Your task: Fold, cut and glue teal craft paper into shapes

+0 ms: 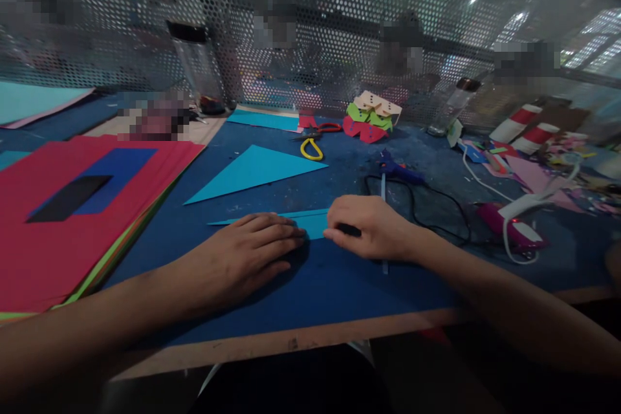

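Note:
A narrow folded piece of light-blue paper (316, 225) lies on the dark-blue table top (310, 304). My left hand (257, 249) rests flat on its left part, fingers stretched to the right. At its right end my right hand (366, 226) is closed, thumb and curled fingers pinching the paper; the paper's right tip is hidden under that hand. Just beyond the hands lies a larger light-blue paper triangle (257, 174). Beside my right hand a glue gun (400, 169) with a black cable lies on the table, and a pale glue stick (385, 265) shows below the wrist.
Red sheets (116, 220) are stacked at left, with blue and black pieces on top. Yellow-handled scissors (311, 149), folded paper shapes (371, 118) and a clear jar (198, 71) stand or lie farther back. A magenta device (514, 226) with white cable and paper scraps are at right.

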`<state>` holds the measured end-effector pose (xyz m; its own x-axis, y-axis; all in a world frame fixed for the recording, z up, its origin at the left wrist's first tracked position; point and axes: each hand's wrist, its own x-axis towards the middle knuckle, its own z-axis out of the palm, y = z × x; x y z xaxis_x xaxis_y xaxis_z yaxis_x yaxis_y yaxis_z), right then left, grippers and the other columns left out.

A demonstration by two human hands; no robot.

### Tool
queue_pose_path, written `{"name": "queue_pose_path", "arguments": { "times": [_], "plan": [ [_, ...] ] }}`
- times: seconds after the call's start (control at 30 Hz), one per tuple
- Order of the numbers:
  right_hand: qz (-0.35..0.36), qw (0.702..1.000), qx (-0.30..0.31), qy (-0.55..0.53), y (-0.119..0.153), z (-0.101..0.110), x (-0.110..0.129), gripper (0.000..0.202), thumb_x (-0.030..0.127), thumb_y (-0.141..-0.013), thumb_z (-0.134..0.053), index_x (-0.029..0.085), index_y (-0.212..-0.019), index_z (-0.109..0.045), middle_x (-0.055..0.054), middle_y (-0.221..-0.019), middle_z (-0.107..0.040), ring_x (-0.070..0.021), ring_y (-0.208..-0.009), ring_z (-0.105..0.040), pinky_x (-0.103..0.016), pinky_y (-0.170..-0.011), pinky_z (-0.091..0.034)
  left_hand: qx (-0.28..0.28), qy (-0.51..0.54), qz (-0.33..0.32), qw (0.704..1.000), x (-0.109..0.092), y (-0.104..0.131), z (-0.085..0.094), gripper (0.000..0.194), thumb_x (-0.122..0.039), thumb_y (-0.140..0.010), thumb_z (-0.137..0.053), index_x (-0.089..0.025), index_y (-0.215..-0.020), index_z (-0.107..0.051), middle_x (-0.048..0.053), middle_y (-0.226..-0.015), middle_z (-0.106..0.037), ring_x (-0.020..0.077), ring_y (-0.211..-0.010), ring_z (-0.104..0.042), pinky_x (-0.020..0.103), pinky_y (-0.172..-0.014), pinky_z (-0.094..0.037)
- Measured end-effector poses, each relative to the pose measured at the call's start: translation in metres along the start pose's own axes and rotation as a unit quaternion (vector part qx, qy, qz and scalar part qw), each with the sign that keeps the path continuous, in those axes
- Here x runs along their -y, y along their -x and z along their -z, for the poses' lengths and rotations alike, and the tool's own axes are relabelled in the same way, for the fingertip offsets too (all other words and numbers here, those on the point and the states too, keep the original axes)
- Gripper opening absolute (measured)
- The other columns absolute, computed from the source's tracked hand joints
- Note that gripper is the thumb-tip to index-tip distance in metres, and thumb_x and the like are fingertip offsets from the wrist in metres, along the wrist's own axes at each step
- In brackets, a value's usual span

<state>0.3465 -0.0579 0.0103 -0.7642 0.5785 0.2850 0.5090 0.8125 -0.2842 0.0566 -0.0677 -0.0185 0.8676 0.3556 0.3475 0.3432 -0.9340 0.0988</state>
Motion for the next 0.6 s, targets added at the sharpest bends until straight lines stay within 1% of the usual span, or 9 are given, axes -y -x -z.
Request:
{"name": "queue_pose_path", "arguments": {
  "times": [0.1, 0.17, 0.27, 0.4, 0.6],
  "plan": [
    [-0.052, 0.998, -0.012, -0.029, -0.003, -0.0043, -0.0003, 0.013, 0.026, -0.1, -0.057, 0.017, -0.095, -0.065, -0.005, -0.093, -0.068, -0.0176, -0.087, -0.062, -0.03, -0.079, -0.045, 0.005, 0.005, 0.008, 1.0, -0.0007, -0.0016, 0.0004, 0.038, -0.03, -0.105, -0.054, -0.021, -0.142, -0.058, 0.01, -0.134, -0.069, 0.0269, -0.128, -0.059, 0.045, -0.109, -0.049],
    [-0.065, 0.997, -0.007, -0.046, -0.0051, -0.0062, 0.0002, 0.008, 0.023, -0.099, -0.06, 0.018, -0.096, -0.065, -0.005, -0.095, -0.067, -0.0169, -0.088, -0.061, -0.029, -0.079, -0.045, 0.008, 0.008, 0.012, 1.0, -0.0014, -0.0031, 0.0004, 0.037, -0.03, -0.105, -0.054, -0.022, -0.141, -0.059, 0.01, -0.132, -0.069, 0.0278, -0.128, -0.058, 0.046, -0.108, -0.05],
    [-0.063, 0.997, 0.002, -0.049, -0.0071, -0.0077, 0.0015, 0.006, 0.022, -0.097, -0.062, 0.017, -0.095, -0.065, -0.004, -0.095, -0.065, -0.0171, -0.089, -0.06, -0.029, -0.08, -0.044, 0.019, 0.01, 0.017, 1.0, -0.0014, -0.0051, -0.0005, 0.035, -0.032, -0.105, -0.053, -0.022, -0.138, -0.061, 0.01, -0.131, -0.068, 0.0287, -0.127, -0.057, 0.047, -0.106, -0.05],
    [-0.065, 0.997, 0.006, -0.047, -0.0082, -0.009, 0.0031, 0.009, 0.025, -0.096, -0.065, 0.017, -0.094, -0.064, -0.004, -0.095, -0.064, -0.0174, -0.089, -0.058, -0.03, -0.079, -0.044, 0.006, 0.006, 0.016, 1.0, 0.0008, -0.0063, -0.003, 0.034, -0.032, -0.104, -0.055, -0.022, -0.136, -0.061, 0.01, -0.13, -0.068, 0.0289, -0.126, -0.058, 0.047, -0.105, -0.05],
    [-0.066, 0.997, 0.012, -0.041, -0.0085, -0.0096, 0.0034, 0.01, 0.026, -0.096, -0.067, 0.017, -0.094, -0.063, -0.004, -0.095, -0.062, -0.0174, -0.088, -0.056, -0.029, -0.077, -0.043, 0.002, 0.008, 0.015, 1.0, 0.0021, -0.0057, -0.0021, 0.031, -0.029, -0.104, -0.056, -0.021, -0.132, -0.063, 0.009, -0.126, -0.07, 0.0282, -0.129, -0.056, 0.047, -0.11, -0.046]
  ]
}}
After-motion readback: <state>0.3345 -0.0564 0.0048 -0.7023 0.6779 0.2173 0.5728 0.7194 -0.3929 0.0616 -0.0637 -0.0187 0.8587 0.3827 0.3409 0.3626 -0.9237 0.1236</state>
